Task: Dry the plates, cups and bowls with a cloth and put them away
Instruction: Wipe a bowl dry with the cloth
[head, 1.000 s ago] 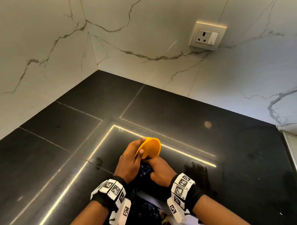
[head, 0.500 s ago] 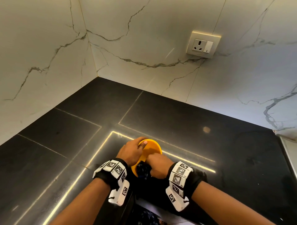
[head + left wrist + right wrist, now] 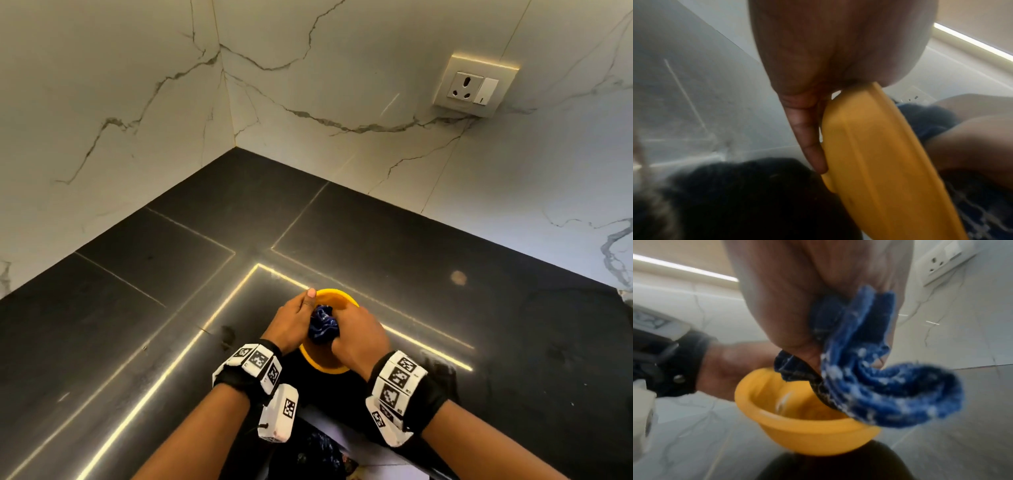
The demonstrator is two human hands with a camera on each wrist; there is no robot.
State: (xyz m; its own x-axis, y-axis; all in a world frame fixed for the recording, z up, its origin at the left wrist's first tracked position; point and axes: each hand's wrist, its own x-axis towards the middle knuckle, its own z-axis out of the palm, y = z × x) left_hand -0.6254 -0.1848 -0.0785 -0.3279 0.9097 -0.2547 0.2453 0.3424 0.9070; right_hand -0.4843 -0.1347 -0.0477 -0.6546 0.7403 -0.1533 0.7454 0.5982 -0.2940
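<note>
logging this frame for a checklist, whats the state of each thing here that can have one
yellow bowl: lifted off the counter, gripped at its rim, open side up
blue cloth: bunched, pressed into the bowl
left hand: grips the bowl, thumb over the rim
right hand: grips the cloth
wall socket: nothing plugged in

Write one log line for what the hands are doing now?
step: drying | left hand: holds yellow bowl | right hand: grips blue cloth inside bowl | put away: not yet
</note>
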